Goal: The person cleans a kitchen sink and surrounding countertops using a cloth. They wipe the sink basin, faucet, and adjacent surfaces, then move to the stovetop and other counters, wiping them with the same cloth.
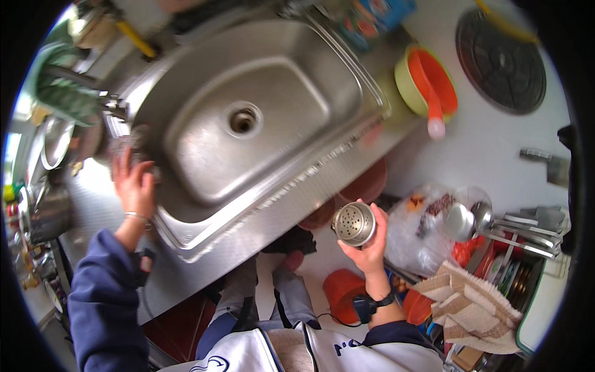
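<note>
My right hand [370, 243] is closed around a metal sink strainer basket [354, 224], a small cup with holes in its bottom. The basket is held in front of the sink's near edge, with its opening tilted up toward me. On the left, my left hand [134, 189] reaches to the sink's left rim with its fingers spread. Those fingers lie over a crumpled greyish cloth [139, 139], partly hidden and blurred. Between the hands is the steel sink [207, 155], with an uncovered round drain hole [242, 119] in its floor.
A faucet [114, 106] stands at the sink's left. To the right are a green bowl [406, 87] with an orange ladle [431, 96], a black round lid [501, 61] and a clear plastic bag [412, 239]. Steel ladles [460, 222] and a checked towel [468, 304] lie nearer me. An orange bucket [343, 294] stands below.
</note>
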`<state>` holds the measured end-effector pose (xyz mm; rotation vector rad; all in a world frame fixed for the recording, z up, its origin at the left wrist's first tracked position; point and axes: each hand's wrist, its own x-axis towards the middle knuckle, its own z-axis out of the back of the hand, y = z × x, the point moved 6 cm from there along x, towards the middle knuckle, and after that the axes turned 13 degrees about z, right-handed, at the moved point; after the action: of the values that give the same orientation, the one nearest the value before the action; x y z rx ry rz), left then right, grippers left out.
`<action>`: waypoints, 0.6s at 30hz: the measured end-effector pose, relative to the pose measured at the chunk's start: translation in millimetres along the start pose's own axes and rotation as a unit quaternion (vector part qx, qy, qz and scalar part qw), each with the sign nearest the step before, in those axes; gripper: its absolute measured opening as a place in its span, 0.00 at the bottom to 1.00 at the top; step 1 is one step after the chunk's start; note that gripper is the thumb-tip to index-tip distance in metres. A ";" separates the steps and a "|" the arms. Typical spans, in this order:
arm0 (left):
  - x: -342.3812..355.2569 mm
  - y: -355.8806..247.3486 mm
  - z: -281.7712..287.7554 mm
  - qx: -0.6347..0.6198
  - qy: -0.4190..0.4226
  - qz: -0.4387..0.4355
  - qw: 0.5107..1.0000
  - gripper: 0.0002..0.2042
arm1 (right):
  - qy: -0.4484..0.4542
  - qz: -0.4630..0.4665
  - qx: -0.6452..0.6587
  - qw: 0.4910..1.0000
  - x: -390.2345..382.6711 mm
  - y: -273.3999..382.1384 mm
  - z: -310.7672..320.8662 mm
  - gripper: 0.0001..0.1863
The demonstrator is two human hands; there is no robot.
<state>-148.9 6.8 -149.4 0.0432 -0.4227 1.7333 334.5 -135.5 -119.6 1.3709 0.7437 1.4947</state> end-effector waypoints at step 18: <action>4.9 -3.9 19.0 -0.069 0.060 0.110 0.990 0.15 | 0.533 -0.121 -0.365 0.754 213.3 -226.2 -285.3 0.60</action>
<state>-150.1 6.3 -129.5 -0.2138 -0.4707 1.9070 126.3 188.5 -292.0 -0.2744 0.7970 1.9890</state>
